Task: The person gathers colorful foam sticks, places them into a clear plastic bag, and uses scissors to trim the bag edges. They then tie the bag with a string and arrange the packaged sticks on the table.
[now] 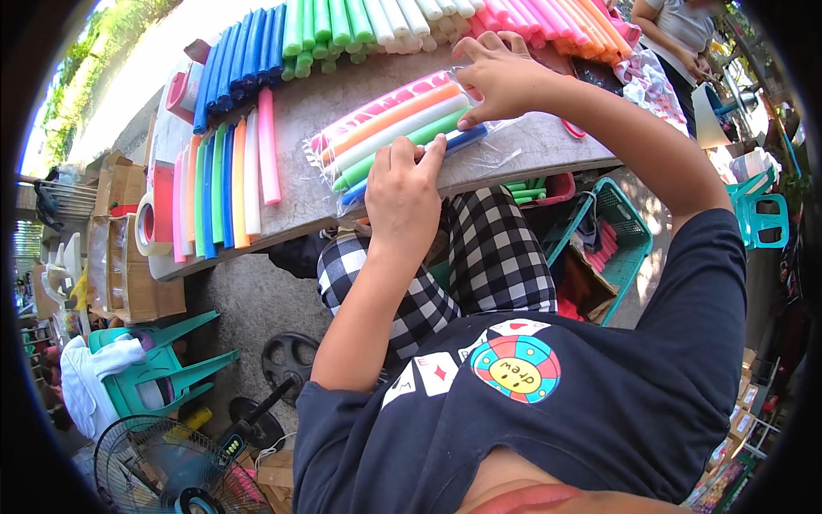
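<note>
Several taper candles lie side by side on clear plastic wrap (507, 159) on the table: an orange candle (398, 122), a white candle (404, 132), a green candle (359, 172) and a blue candle (472, 136), with a pink printed strip (385, 106) along the far side. My left hand (404, 186) presses its fingertips on the near edge of this row, at the blue candle. My right hand (498, 77) is spread over the row's right end, thumb at the green and blue candles. Whether either hand grips a candle is unclear.
Piled blue (247, 54), green (327, 29), white, pink and orange candles line the table's far side. Mixed candles (225, 186) lie at left beside a tape dispenser (160, 212). A teal crate (626, 238) stands right, a fan (173, 469) lower left. Another person (681, 32) stands far right.
</note>
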A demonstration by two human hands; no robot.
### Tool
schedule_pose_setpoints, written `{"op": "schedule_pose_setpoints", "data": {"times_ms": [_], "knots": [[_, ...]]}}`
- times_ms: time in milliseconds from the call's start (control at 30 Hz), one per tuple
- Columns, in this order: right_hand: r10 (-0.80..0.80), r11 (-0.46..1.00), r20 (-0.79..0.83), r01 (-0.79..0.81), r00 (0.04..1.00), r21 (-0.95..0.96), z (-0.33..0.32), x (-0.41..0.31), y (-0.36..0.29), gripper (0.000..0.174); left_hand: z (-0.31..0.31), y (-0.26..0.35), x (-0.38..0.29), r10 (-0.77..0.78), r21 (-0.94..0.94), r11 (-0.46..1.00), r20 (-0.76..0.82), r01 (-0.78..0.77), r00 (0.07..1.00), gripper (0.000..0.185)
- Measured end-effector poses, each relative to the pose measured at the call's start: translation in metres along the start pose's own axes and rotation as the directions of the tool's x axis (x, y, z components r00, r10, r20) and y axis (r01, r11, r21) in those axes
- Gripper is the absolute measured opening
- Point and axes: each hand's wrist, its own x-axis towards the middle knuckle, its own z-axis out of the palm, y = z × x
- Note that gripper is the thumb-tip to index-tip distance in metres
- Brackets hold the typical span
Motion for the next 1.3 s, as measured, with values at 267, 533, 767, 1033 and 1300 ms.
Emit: {"op": "schedule_pose_setpoints", "data": {"times_ms": [267, 533, 767, 1033, 1300], "knots": [[-0.047, 0.994, -0.241, 0.07, 0.969, 0.089, 0.004, -0.016, 0.0, 0.039, -0.004, 0.004, 0.001, 0.01, 0.135, 0.99, 0.129, -0.027, 0.992, 0.054], [-0.374, 0.869, -0.434, 0.474, 0.819, 0.144, -0.012, -0.053, -0.031, 0.058, -0.021, 0.001, 0.013, -0.242, -0.647, 0.732, 0.046, 0.213, 0.969, 0.055], [-0.524, 0.794, -0.438, 0.605, 0.73, 0.059, -0.015, -0.063, -0.047, 0.041, -0.03, -0.018, 0.012, -0.09, -0.904, 0.041, 0.42, 0.425, 0.903, 0.045], [-0.412, 0.273, -0.304, 0.434, 0.859, 0.858, -0.035, -0.078, -0.057, 0.054, -0.016, -0.02, -0.002, 0.115, -0.749, -0.363, 0.554, 0.554, 0.824, 0.044], [0.134, -0.969, -0.67, 0.239, 0.73, 0.067, 0.012, -0.077, -0.097, 0.067, -0.016, -0.014, -0.004, -0.005, -0.768, -0.395, 0.55, 0.504, 0.835, 0.038]]}}
